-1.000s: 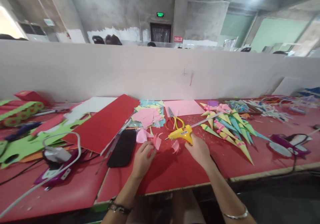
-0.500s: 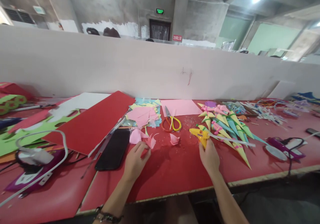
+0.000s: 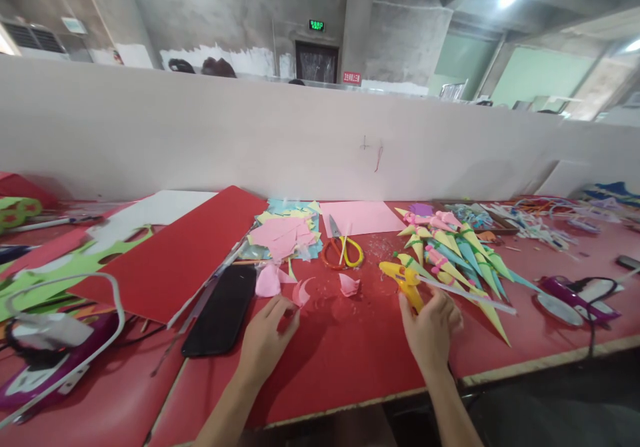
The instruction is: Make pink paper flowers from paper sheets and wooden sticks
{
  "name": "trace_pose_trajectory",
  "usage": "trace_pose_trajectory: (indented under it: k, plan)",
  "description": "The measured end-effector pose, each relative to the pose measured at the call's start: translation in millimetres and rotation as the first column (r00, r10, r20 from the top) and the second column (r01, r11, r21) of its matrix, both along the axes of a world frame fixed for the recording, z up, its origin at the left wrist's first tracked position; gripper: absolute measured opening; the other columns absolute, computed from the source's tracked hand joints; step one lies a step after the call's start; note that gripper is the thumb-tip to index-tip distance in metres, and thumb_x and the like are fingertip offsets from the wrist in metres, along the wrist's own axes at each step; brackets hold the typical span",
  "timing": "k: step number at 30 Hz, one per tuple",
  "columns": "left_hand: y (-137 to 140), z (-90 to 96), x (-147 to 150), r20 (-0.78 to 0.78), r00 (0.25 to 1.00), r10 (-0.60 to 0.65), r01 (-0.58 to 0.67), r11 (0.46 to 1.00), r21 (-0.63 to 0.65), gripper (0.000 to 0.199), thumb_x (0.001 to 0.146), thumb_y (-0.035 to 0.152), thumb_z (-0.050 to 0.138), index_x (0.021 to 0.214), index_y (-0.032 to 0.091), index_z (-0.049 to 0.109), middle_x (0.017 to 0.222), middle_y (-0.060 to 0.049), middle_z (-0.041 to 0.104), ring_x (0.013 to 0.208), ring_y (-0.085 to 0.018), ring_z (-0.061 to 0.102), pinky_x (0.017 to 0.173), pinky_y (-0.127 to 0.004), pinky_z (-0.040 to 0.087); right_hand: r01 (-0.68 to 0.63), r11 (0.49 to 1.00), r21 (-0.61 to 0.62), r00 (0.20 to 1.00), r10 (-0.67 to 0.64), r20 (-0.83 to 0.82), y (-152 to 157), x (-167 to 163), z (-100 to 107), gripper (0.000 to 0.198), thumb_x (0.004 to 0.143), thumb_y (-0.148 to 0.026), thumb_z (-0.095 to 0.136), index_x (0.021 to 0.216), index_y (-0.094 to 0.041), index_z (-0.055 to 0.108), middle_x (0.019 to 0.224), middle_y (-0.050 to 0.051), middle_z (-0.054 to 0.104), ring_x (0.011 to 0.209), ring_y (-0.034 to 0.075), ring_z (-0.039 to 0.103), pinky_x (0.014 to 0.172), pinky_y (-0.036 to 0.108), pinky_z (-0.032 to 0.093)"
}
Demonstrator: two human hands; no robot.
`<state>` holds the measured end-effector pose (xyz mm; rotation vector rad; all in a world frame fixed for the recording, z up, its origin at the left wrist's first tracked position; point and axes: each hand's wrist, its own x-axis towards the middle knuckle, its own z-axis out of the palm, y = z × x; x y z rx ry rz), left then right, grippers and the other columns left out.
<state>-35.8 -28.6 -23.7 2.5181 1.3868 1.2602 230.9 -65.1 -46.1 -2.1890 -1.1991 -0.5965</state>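
My left hand (image 3: 267, 334) is pinched at the lower edge of a curled pink paper piece (image 3: 301, 292); its fingertips partly cover that edge. A second curled pink piece (image 3: 349, 285) lies apart on the red tabletop, to the right. Beside the yellow glue gun (image 3: 403, 279), my right hand (image 3: 431, 330) has its fingers loosened and spread around the handle. A long translucent glue stick (image 3: 465, 294) runs out of the gun's back. Scissors (image 3: 343, 250) with red and yellow handles lie beyond, a thin white stick across them.
A black phone (image 3: 220, 310) lies left of my left hand. Paper scraps (image 3: 285, 234) and a red sheet (image 3: 175, 254) are behind it. Paper cones (image 3: 457, 254) are piled at right. Power strips (image 3: 55, 357) with cables sit at both sides. A white partition (image 3: 280, 134) stands behind.
My right hand has loosened from the glue gun's handle and shifted slightly down and right, while the gun stays in place. My left hand stays by the pink piece. The view has shifted slightly.
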Motion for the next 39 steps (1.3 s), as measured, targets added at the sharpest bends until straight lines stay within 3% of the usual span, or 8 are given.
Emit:
trace_pose_trajectory:
  k: [3, 7, 16, 23, 25, 28, 33, 39]
  plan:
    - [-0.4, -0.7, 1.3, -0.018, 1.0, -0.009, 0.008, 1.0, -0.026, 0.013, 0.078, 0.021, 0.043, 0.066, 0.02, 0.05, 0.063, 0.002, 0.056, 0.056, -0.011, 0.056, 0.054, -0.02, 0.044, 0.007, 0.995, -0.098, 1.0, -0.009, -0.021, -2.7, -3.6, 2.2, 0.042, 0.077, -0.038, 0.045, 0.106, -0.008, 0.047, 0.095, 0.019, 0.057, 0.092, 0.034, 0.048, 0.082, 0.047, 0.029]
    - [-0.5, -0.9, 1.3, -0.018, 1.0, -0.011, 0.01, 0.999, -0.042, 0.014, 0.078, 0.021, 0.043, 0.066, 0.02, 0.05, 0.063, 0.002, 0.056, 0.056, -0.011, 0.056, 0.054, -0.02, 0.044, -0.134, 0.966, -0.22, 0.987, 0.11, -0.119, 1.5, 4.1, 1.9, 0.027, 0.082, -0.023, 0.038, 0.102, -0.01, 0.051, 0.089, 0.014, 0.062, 0.085, 0.027, 0.055, 0.078, 0.039, 0.035]
    - [1.2, -0.2, 1.4, -0.042, 0.999, -0.005, 0.002, 0.997, -0.079, 0.016, 0.077, 0.023, 0.041, 0.065, 0.02, 0.051, 0.063, 0.002, 0.057, 0.057, -0.011, 0.057, 0.055, -0.02, 0.043, -0.298, 0.93, -0.213, 0.946, 0.26, -0.192, 33.5, 26.5, 9.9, 0.027, 0.081, -0.022, 0.042, 0.104, -0.012, 0.052, 0.1, 0.012, 0.06, 0.096, 0.023, 0.053, 0.075, 0.03, 0.038]
    - [1.3, -3.5, 0.0, -0.085, 0.996, 0.023, -0.035, 0.99, -0.14, 0.018, 0.079, 0.026, 0.039, 0.065, 0.02, 0.049, 0.061, 0.003, 0.055, 0.054, -0.011, 0.055, 0.053, -0.02, 0.041, -0.189, 0.971, -0.147, 0.978, 0.173, -0.119, -3.0, 6.9, 16.1, 0.031, 0.079, -0.037, 0.045, 0.095, -0.012, 0.054, 0.087, 0.013, 0.06, 0.087, 0.028, 0.053, 0.071, 0.034, 0.039]
    - [1.8, -3.6, 0.8, -0.095, 0.995, 0.021, -0.034, 0.99, -0.138, 0.018, 0.079, 0.027, 0.039, 0.065, 0.02, 0.05, 0.062, 0.003, 0.055, 0.054, -0.011, 0.055, 0.053, -0.02, 0.041, -0.278, 0.951, -0.134, 0.938, 0.238, -0.253, -10.4, -6.9, 15.4, 0.025, 0.081, -0.038, 0.043, 0.081, -0.016, 0.054, 0.077, 0.009, 0.061, 0.077, 0.024, 0.057, 0.066, 0.031, 0.04]
    - [2.5, -3.8, 1.2, -0.101, 0.995, 0.011, -0.025, 0.989, -0.145, 0.017, 0.078, 0.027, 0.039, 0.066, 0.021, 0.05, 0.063, 0.003, 0.056, 0.056, -0.012, 0.056, 0.054, -0.02, 0.041, -0.479, 0.872, -0.103, 0.777, 0.366, -0.513, -2.3, -29.0, 14.5, 0.026, 0.082, -0.041, 0.04, 0.087, -0.019, 0.051, 0.065, 0.002, 0.06, 0.063, 0.018, 0.059, 0.056, 0.025, 0.039]
    - [1.3, -4.0, -1.1, -0.092, 0.995, 0.025, -0.044, 0.978, -0.202, 0.014, 0.077, 0.025, 0.041, 0.068, 0.021, 0.051, 0.065, 0.002, 0.057, 0.057, -0.012, 0.056, 0.055, -0.021, 0.041, -0.533, 0.845, -0.049, 0.729, 0.428, -0.534, 32.3, -50.1, 10.2, 0.035, 0.076, -0.031, 0.048, 0.107, -0.014, 0.047, 0.07, 0.002, 0.062, 0.067, 0.018, 0.059, 0.058, 0.025, 0.039]
    - [-0.9, -2.2, 0.1, -0.089, 0.996, -0.006, -0.019, 0.96, -0.278, 0.01, 0.075, 0.021, 0.043, 0.07, 0.02, 0.051, 0.069, 0.002, 0.057, 0.062, -0.013, 0.057, 0.057, -0.021, 0.041, -0.554, 0.832, -0.035, 0.713, 0.453, -0.535, 44.9, -54.9, 3.5, 0.029, 0.078, -0.024, 0.045, 0.104, -0.015, 0.05, 0.071, 0.003, 0.062, 0.065, 0.017, 0.059, 0.059, 0.025, 0.04]
